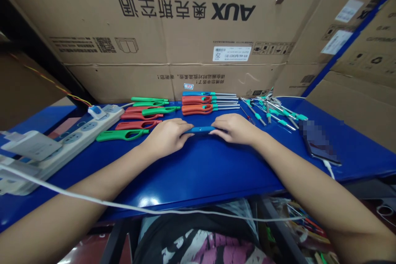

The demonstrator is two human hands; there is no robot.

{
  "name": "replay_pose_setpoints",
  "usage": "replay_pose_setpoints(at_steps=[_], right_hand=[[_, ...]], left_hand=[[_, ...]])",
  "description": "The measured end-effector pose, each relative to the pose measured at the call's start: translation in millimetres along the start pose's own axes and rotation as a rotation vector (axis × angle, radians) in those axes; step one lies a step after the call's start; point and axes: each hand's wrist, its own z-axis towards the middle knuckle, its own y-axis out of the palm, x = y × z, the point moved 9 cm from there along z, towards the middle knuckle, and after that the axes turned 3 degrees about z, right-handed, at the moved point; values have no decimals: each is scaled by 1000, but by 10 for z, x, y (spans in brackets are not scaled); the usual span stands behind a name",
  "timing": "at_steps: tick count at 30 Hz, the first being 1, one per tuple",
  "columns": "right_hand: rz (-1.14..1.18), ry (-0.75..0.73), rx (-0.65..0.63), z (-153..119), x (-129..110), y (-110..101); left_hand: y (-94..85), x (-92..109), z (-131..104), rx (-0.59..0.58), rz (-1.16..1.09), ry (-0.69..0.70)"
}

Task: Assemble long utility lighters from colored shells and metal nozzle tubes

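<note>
A blue lighter handle (201, 130) is held level just above the blue table, one end in each hand. My left hand (170, 136) pinches its left end between thumb and fingers. On the opposite end, my right hand (233, 128) is closed in the same way. Both palms hide the ends of the piece. Beyond my hands lie assembled long-nosed lighters with metal tubes, such as a red lighter (197, 109) and a blue lighter (195, 93). To the left are loose handles, among them a green handle (122, 135) and a red handle (138, 125).
Metal lighter tubes with teal parts (272, 109) lie heaped at the back right, near a small screwdriver (248, 115). A phone (321, 146) charges at right. A white power strip (82, 132) runs along the left. A white cable (139, 205) crosses in front of me. Cardboard (173, 33) walls the back.
</note>
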Motion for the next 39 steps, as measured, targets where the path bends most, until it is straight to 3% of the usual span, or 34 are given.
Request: replay_pose_setpoints(at_steps=[9, 13, 18, 24, 30, 34, 39], right_hand=[[38, 128, 36, -5, 146, 29], [168, 83, 112, 0, 78, -61], [254, -9, 254, -8, 35, -257], [133, 16, 227, 18, 17, -221], [8, -44, 244, 31, -112, -160], [47, -76, 235, 61, -171, -122], [61, -1, 187, 39, 43, -133]], left_hand=[[-8, -4, -2, 59, -27, -46], [8, 20, 1, 34, 33, 1], [92, -46, 6, -19, -79, -39], [107, -71, 7, -71, -158, -52], [65, 8, 11, -91, 25, -93], [55, 99, 28, -77, 69, -84], [54, 18, 19, -78, 86, -110]])
